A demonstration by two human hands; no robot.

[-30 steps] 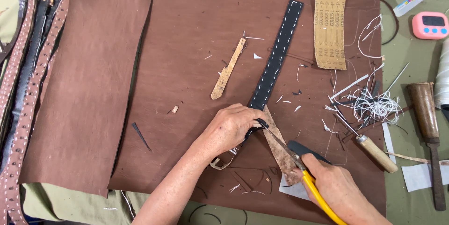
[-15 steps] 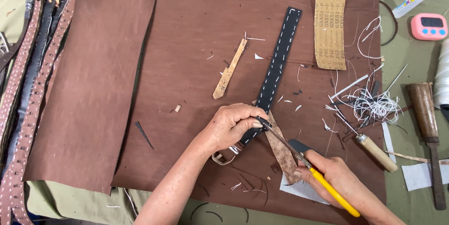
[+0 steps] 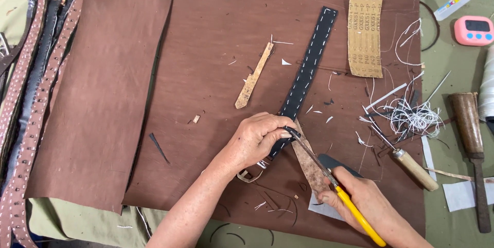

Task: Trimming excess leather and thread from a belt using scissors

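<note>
A black strap with white stitching (image 3: 309, 67) lies diagonally on a brown leather sheet (image 3: 216, 73). My left hand (image 3: 256, 140) presses down on the strap's lower end, near a metal buckle (image 3: 250, 176). My right hand (image 3: 360, 201) grips a yellow-handled knife (image 3: 355, 212), whose thin blade (image 3: 306, 150) reaches up to the strap edge at my left fingertips. A brown leather scrap (image 3: 309, 163) lies under the blade.
A tan leather strip (image 3: 253, 76) and a sandpaper piece (image 3: 365, 34) lie on the sheet. A wooden-handled awl (image 3: 414, 169), white thread tangle (image 3: 411, 116), a dark tool (image 3: 471, 140), a pink timer (image 3: 474, 30) sit right. Studded belts (image 3: 31, 98) lie left.
My right hand and the knife have moved slightly right and down while the blade tip stays at the strap edge. My left hand keeps holding the strap.
</note>
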